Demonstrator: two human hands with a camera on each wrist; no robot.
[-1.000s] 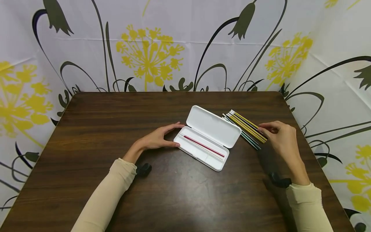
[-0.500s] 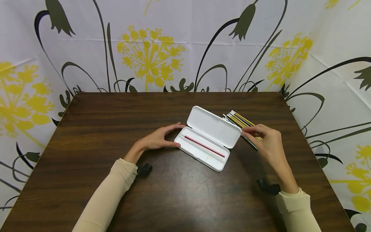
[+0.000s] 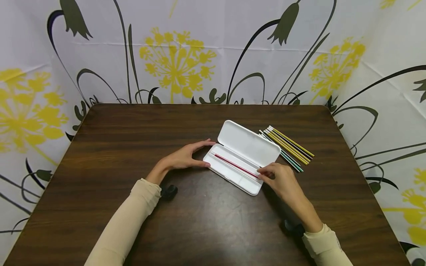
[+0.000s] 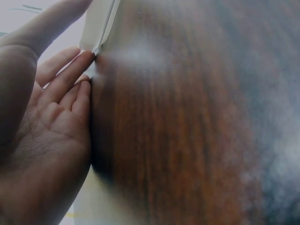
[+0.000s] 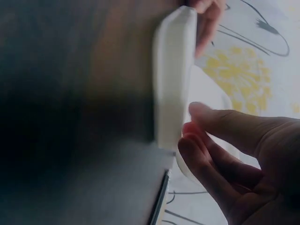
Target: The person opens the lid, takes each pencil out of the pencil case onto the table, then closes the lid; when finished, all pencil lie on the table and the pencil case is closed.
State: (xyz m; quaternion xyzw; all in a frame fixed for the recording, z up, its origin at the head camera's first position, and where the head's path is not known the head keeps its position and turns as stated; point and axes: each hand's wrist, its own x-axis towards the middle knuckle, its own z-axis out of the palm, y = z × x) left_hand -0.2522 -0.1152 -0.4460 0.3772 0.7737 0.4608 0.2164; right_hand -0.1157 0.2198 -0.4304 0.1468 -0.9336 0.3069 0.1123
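Observation:
A white pencil case (image 3: pixel 229 178) lies with its lid raised on the dark wooden table. A red pencil (image 3: pixel 233 164) rests inside its tray. At the case's left end is my left hand (image 3: pixel 182 156), its straight thumb and forefinger spread and touching the two corners. My right hand (image 3: pixel 280 182) has its thumb and forefinger at the red pencil's right end; whether they pinch it is hidden. In the right wrist view the fingertips (image 5: pixel 200 110) stand close together by the case (image 5: pixel 174 84), with no pencil visible between them. The left wrist view shows the left fingers (image 4: pixel 70 77) against the case corner.
Several yellow, black and dark green pencils (image 3: pixel 289 147) lie side by side behind the lid's right end, partly tucked beside it. Bare table top (image 3: pixel 149 125) extends to the left and in front. A floral curtain (image 3: pixel 246 55) hangs behind the table.
My right hand has left the row of pencils on the table and moved left and nearer, over the case's right end. The left hand keeps its place at the case.

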